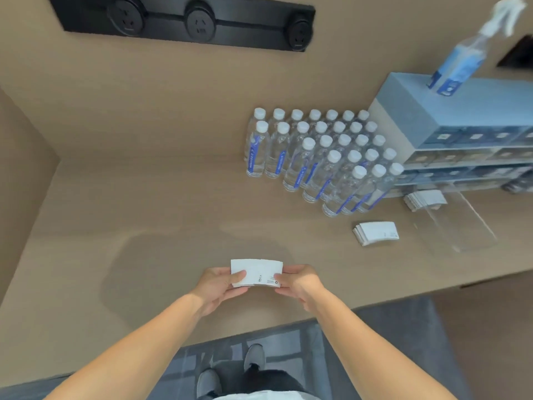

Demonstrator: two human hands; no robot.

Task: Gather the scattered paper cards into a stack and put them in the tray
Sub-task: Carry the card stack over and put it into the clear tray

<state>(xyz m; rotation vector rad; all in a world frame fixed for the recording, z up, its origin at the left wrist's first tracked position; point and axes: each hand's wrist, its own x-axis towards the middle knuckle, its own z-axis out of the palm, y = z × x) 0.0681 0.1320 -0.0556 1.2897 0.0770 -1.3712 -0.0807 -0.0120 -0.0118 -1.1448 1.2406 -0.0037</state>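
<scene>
A small stack of white curved paper cards (257, 271) is held above the tan table near its front edge. My left hand (220, 287) grips its left end and my right hand (297, 282) grips its right end. A second stack of cards (376, 232) lies flat on the table to the right. A third stack (425, 199) rests at the far end of the clear plastic tray (464, 229), which lies on the table at the right.
Several rows of water bottles (323, 157) stand behind the tray and stacks. Blue and grey boxes (461, 134) are piled at the right with a spray bottle (467, 57) on top. A black socket strip (184, 23) runs along the wall.
</scene>
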